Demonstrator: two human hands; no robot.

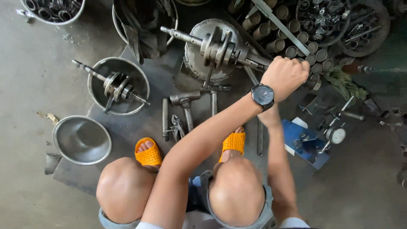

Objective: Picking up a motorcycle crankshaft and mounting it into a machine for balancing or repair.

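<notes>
The left hand is a closed fist on one end of the crankshaft; the right hand's grip is hidden. If the oily shaft slips, it can fall toward 6 o'clock onto the sandalled feet.

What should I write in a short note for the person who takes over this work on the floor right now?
Left hand: fist closed, its grip on the right end of the crankshaft, which lies across a round metal housing.
Right hand: hidden under the left wrist; its grip cannot be seen.
Nearby: a second crankshaft lies in a steel bowl; two hammers and pliers lie before the feet; a dial gauge stands at the right.
Done: one crankshaft is in a bowl.
Left: the held crankshaft is not yet released.
</notes>
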